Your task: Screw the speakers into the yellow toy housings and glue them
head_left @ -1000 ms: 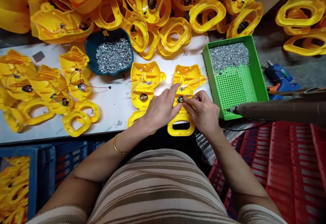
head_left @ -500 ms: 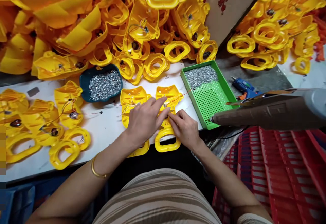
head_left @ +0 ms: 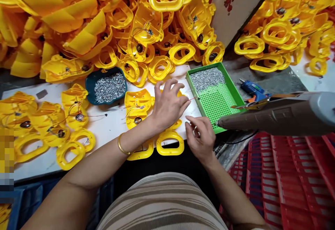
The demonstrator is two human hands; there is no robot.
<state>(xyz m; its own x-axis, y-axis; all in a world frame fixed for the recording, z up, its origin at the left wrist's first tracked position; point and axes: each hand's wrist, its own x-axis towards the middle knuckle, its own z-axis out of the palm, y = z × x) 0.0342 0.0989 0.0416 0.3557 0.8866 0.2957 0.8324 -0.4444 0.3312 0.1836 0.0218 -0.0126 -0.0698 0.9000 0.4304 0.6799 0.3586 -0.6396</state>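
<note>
My left hand [head_left: 170, 106] is open, palm down and fingers spread, over a yellow plastic shell that it mostly covers. Only the shell's looped handle end [head_left: 170, 144] and small bits of its upper part show. My right hand [head_left: 201, 136] hovers to the right of this shell with curled fingers. Its thumb and fingertips are apart, and I see nothing between them. Just left of my left hand lies a second yellow shell [head_left: 136, 99] with thin wires and a round dark part inside. A thin red wire reaches from under my left hand to the green tray [head_left: 232, 83].
A dark teal bowl [head_left: 90, 89] holds small silvery screws; more fill the back of the green tray. An electric screwdriver [head_left: 261, 116] juts in from the right before a blue glue gun [head_left: 252, 89]. Yellow shells [head_left: 78, 28] pile up behind. Red crates [head_left: 293, 174] stand lower right.
Both hands have moved apart from their shared spot on the right-hand shell. My left hand went right and spread over it; my right hand drew back to the right and down.
</note>
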